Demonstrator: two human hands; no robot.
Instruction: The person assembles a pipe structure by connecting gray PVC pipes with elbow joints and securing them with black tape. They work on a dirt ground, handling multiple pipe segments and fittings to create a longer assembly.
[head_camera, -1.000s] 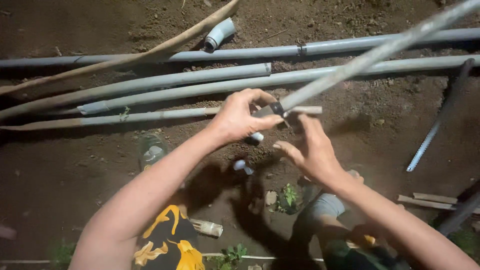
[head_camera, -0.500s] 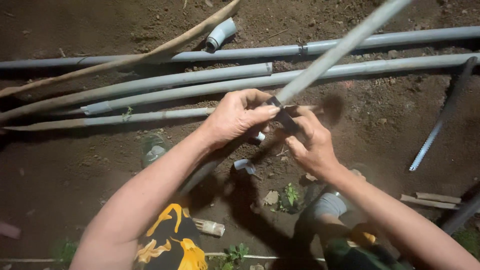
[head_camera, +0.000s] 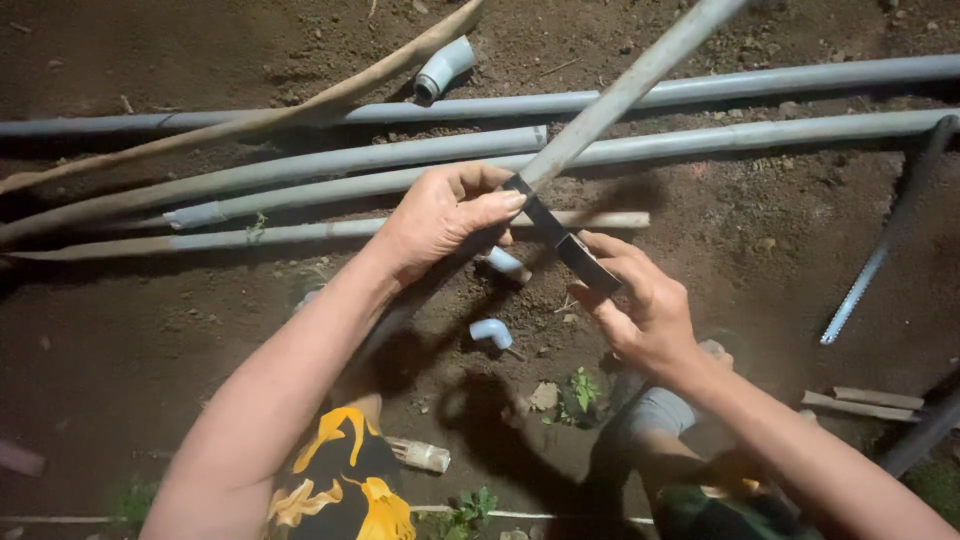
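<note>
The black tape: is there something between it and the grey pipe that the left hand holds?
Nothing visible. The black tape runs straight from the right hand to the grey pipe, touching it beside the left hand. The elbow fitting lies on the soil below.

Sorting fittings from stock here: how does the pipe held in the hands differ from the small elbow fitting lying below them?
The held pipe is long and straight; the elbow fitting is short and bent. The pipe is raised at a slant, gripped by the left hand, with the right hand at the dark strip; the elbow lies loose on the soil. Both are pale grey plastic.
</note>
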